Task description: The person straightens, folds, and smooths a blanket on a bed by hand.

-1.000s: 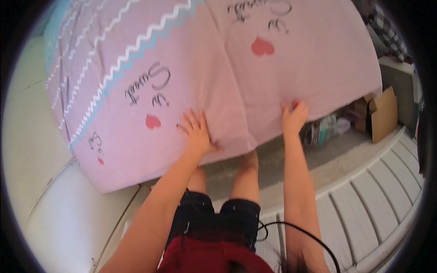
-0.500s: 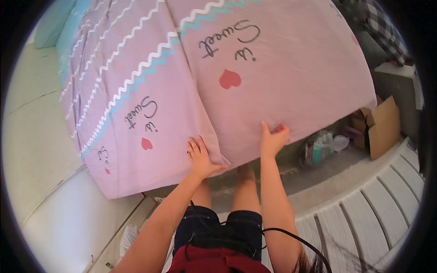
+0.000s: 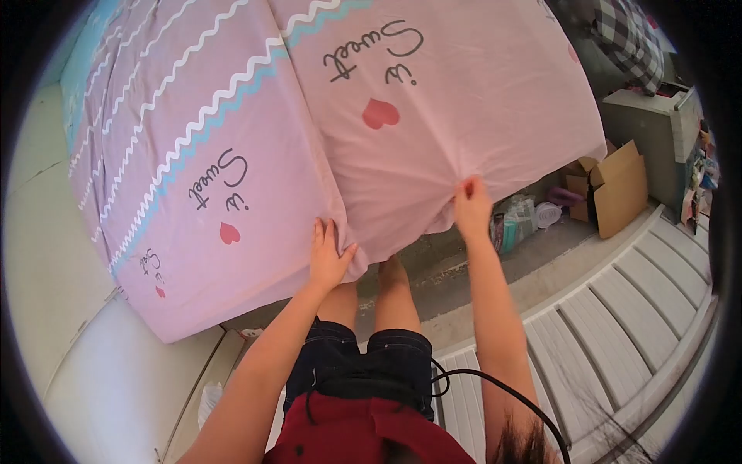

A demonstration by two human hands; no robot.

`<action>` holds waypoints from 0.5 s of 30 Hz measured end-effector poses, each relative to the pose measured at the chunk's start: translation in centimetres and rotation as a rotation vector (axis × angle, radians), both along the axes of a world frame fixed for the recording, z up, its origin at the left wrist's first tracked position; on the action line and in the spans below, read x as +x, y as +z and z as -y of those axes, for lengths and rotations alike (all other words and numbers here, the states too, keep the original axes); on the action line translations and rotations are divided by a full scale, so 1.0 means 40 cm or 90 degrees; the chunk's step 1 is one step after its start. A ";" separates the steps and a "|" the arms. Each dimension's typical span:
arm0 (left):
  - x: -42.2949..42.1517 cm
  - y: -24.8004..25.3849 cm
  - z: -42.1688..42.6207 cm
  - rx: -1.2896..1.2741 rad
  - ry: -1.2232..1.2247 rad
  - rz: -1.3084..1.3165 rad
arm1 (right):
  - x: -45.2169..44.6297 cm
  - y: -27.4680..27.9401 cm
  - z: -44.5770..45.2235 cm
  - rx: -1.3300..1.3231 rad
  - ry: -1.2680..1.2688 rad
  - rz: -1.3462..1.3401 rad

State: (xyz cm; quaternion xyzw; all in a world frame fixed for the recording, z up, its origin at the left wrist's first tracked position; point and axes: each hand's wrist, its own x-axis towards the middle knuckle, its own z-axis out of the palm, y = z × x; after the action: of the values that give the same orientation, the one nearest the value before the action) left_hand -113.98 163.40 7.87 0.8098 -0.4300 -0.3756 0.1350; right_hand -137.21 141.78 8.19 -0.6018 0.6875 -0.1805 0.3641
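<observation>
A pink bed sheet [image 3: 278, 178] printed with "Sweet is", red hearts and wavy white and blue lines covers the bed in front of me. My right hand [image 3: 473, 207] is closed in a pinch on the sheet near its front edge, and creases fan out from the fingertips. To the left, my left hand [image 3: 330, 257] lies on the sheet with fingers stretched and thumb apart, beside the long fold that runs away from me. Some cloth is bunched near that thumb.
Right of the bed, an open cardboard box [image 3: 622, 193] and plastic-wrapped items [image 3: 518, 220] sit on a ledge. White slats [image 3: 610, 325] lie at lower right. A black cable [image 3: 502, 398] crosses my right arm. A checked cloth [image 3: 630, 46] hangs at upper right.
My right hand has gone from thumb and fingers apart to pinching the sheet, which is now pulled into creases. The left hand's fingers have drawn closer together. The view has shifted slightly.
</observation>
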 end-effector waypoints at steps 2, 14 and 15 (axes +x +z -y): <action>0.018 0.003 -0.010 -0.012 0.005 -0.041 | -0.021 0.094 0.051 -0.040 -0.027 -0.062; -0.008 0.028 0.012 0.286 -0.296 -0.060 | -0.191 -0.002 0.141 -0.115 0.017 -0.202; -0.031 0.026 0.031 0.360 -0.329 -0.085 | -0.198 -0.004 0.156 -0.103 0.043 -0.207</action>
State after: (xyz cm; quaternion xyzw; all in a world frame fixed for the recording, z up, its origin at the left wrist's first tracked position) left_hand -115.21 162.17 8.92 0.6537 -0.4898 -0.5527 -0.1652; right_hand -145.12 135.54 8.04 -0.6728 0.7001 -0.1234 0.2048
